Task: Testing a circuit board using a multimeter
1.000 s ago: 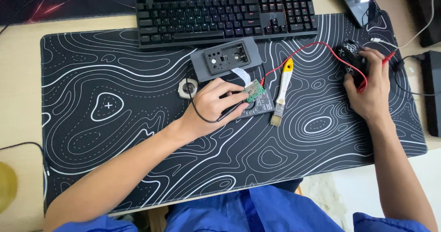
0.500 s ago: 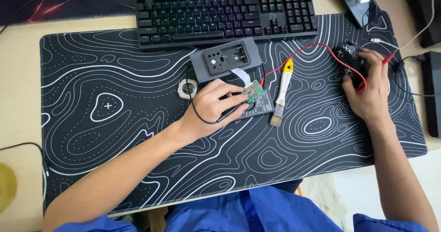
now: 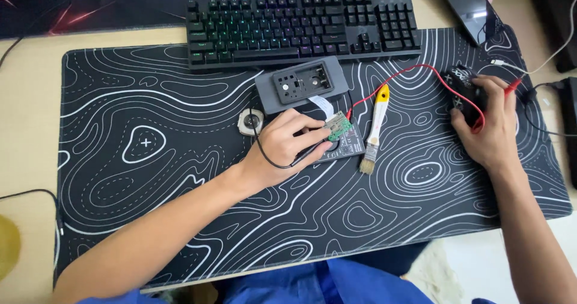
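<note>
The left hand rests near the middle of the desk mat, its fingers curled and pressed together around a thin black probe whose tip sits against a small green circuit board. That board lies on a dark card, and a white ribbon cable joins it to a grey case just behind, close to the front edge of the keyboard. A thin black wire loops around the left wrist side of the hand and runs up past a small round white part just left of the fingers.

The right hand is well apart, near the right edge of the mat, fingers wrapped over a small black meter; they grip it, though how tightly cannot be told. A red wire arcs from the meter toward the green board. Between the two hands lies a small brush with a yellow and white handle, bristles toward the person. A dark phone sits at the desk's far right corner.
</note>
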